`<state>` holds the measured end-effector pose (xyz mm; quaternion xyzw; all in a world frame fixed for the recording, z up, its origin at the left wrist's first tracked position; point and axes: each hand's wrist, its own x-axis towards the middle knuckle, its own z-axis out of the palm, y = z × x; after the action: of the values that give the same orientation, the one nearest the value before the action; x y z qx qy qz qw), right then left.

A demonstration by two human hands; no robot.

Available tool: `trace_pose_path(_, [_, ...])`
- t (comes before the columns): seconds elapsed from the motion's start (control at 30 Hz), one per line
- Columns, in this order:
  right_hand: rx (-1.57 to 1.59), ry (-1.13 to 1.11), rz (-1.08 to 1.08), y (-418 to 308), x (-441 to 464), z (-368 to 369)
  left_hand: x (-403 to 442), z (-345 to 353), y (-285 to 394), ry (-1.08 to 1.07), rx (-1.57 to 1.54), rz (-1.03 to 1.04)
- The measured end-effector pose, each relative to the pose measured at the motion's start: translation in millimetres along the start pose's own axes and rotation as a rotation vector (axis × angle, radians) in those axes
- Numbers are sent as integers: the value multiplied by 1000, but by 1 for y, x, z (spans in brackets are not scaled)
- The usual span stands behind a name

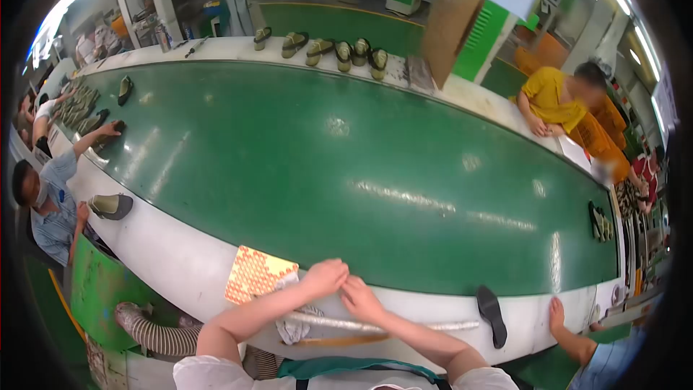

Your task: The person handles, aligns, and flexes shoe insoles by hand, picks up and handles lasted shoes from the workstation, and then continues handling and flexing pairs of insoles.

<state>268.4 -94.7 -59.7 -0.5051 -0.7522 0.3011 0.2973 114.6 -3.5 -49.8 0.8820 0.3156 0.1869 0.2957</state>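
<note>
- Patterned sheet (256,276): it lies printed side up on the white near rim of the surface (162,245). Nearer the person than it, a crumpled cloth (292,328) and a pale rod (332,320) lie partly beneath the forearms, probably parked there to spare the green top (289,159).
- The sheet's left edge points away from the person, leaning slightly right; its far edge runs crosswise. A forearm and the cloth hide its near right part, so its long axis cannot be told.
- Right of the sheet, the left hand (325,279) and right hand (364,302) meet at bent fingertips. Whether either grip pinches something small, I cannot tell. Held together so close to the body, they look at ease.
- Well right of the sheet, a dark sole (491,314) lies with its long axis running near to far; beyond it, a co-worker's hand (557,315) is at the rim.
- Left of the sheet and farther off, a single shoe (112,206) sits on the rim.
- Far beyond the sheet, a row of shoes (320,50) lines the opposite rim, seemingly kept off the green top.
</note>
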Motion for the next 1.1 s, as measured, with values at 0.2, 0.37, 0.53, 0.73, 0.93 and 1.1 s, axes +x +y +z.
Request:
trace_pose_path(0.2, [26, 196, -67, -1, -2, 8, -6, 23, -16, 174, -69, -43])
trace_pose_path(0.37, [20, 239, -69, 9, -1, 17, -1, 24, -22, 128, -33, -59])
trace_pose_path(0.53, [14, 186, -19, 5, -3, 12, 8, 24, -24, 43, 4, -198])
trace_pose_path(0.73, [-40, 177, -60, 10, -2, 12, 1, 27, -25, 170, -44, -111])
trace_pose_path(0.93, [15, 233, -39, 20, 0, 15, 8, 33, -37, 211, 24, -18])
trace_pose_path(1.1, [110, 223, 27, 13, 4, 6, 4, 26, -26, 262, -6, 33])
